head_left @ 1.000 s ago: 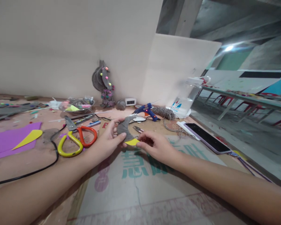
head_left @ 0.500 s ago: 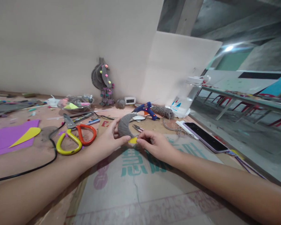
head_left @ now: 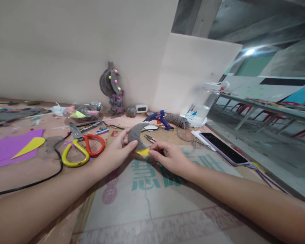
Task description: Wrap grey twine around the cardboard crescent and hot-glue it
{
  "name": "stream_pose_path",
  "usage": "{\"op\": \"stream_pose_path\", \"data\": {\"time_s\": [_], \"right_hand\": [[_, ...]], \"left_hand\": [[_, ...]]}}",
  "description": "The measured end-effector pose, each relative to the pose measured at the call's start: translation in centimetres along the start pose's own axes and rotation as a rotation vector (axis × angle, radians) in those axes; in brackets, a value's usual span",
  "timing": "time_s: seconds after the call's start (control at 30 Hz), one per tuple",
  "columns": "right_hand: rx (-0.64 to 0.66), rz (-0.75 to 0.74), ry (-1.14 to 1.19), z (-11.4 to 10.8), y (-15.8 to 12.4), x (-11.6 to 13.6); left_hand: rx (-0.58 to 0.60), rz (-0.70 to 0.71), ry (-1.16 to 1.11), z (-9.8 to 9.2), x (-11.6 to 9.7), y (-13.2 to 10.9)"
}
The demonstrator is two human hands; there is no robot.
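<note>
My left hand point(head_left: 123, 146) holds a grey yarn-wrapped crescent point(head_left: 136, 135) by its outer left side, thumb on the front face. A yellow piece point(head_left: 143, 152) shows at the crescent's lower end. The fingertips of my right hand point(head_left: 165, 154) pinch the tip of that yellow end. Just behind, small pliers or snips point(head_left: 149, 138) lie on the cardboard point(head_left: 183, 210). A blue glue gun point(head_left: 159, 119) rests farther back, beside a heap of grey yarn point(head_left: 178, 121).
Scissors point(head_left: 75, 154) with yellow and red handles lie left, near purple sheets point(head_left: 12, 145) and a black cable point(head_left: 58, 166). A phone point(head_left: 223, 147) is on the right, with a clear jug point(head_left: 199, 106) behind it. A decorated hanging point(head_left: 112, 84) stands by the wall.
My left thumb has moved up and left along the crescent, and more of the yellow piece shows. My right hand has stayed nearly in place.
</note>
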State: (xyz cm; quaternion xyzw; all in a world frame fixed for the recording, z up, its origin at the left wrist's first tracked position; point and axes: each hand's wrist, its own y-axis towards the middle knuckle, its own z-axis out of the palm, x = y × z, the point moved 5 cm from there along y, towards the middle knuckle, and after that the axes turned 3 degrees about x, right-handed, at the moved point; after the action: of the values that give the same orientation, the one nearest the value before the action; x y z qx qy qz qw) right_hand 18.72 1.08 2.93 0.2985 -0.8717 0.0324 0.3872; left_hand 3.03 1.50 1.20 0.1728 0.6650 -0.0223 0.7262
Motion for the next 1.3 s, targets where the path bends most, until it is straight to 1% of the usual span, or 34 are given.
{"op": "stream_pose_path", "data": {"time_s": [0.13,0.23,0.3,0.4,0.5,0.53,0.6,0.83,0.93,1.03,1.17,1.23,1.3], "right_hand": [[-0.019,0.003,-0.018,-0.1,0.0,-0.4],[-0.016,0.006,-0.008,-0.2,0.0,-0.6],[-0.019,0.004,0.000,-0.3,0.0,-0.6],[-0.055,0.009,0.044,-0.6,0.0,-0.6],[-0.073,0.014,0.159,-0.7,0.0,-0.7],[-0.075,0.011,0.186,-0.8,0.1,-0.7],[-0.084,0.005,0.198,-0.8,0.0,-0.5],[-0.156,-0.030,0.191,-1.3,-0.3,0.1],[-0.153,-0.051,0.193,-1.3,-0.5,0.1],[-0.146,-0.061,0.141,-1.2,-0.5,0.1],[-0.140,-0.097,0.043,-1.2,-0.4,0.3],[-0.132,-0.111,-0.004,-1.2,-0.4,0.3],[-0.129,-0.113,-0.031,-1.1,-0.3,0.3]], "left_hand": [[-0.029,-0.037,0.013,-0.2,-0.1,0.0],[-0.018,-0.019,0.024,0.0,-0.3,0.1],[-0.047,-0.012,0.035,-0.2,-0.5,0.1],[-0.181,-0.038,0.012,-1.0,-0.5,0.1],[-0.327,-0.063,0.013,-2.2,-0.4,-0.1],[-0.359,-0.070,0.024,-2.5,-0.3,-0.1],[-0.380,-0.078,0.040,-2.9,-0.3,-0.1],[-0.294,-0.116,0.065,-2.4,0.0,-0.1],[-0.243,-0.058,0.098,-2.1,-0.1,0.0],[-0.181,-0.021,0.133,-1.7,-0.3,0.0],[-0.090,-0.049,0.246,-0.9,-0.6,0.0],[-0.061,-0.043,0.289,-0.7,-0.6,0.1],[-0.057,-0.026,0.321,-0.7,-0.7,0.1]]}}
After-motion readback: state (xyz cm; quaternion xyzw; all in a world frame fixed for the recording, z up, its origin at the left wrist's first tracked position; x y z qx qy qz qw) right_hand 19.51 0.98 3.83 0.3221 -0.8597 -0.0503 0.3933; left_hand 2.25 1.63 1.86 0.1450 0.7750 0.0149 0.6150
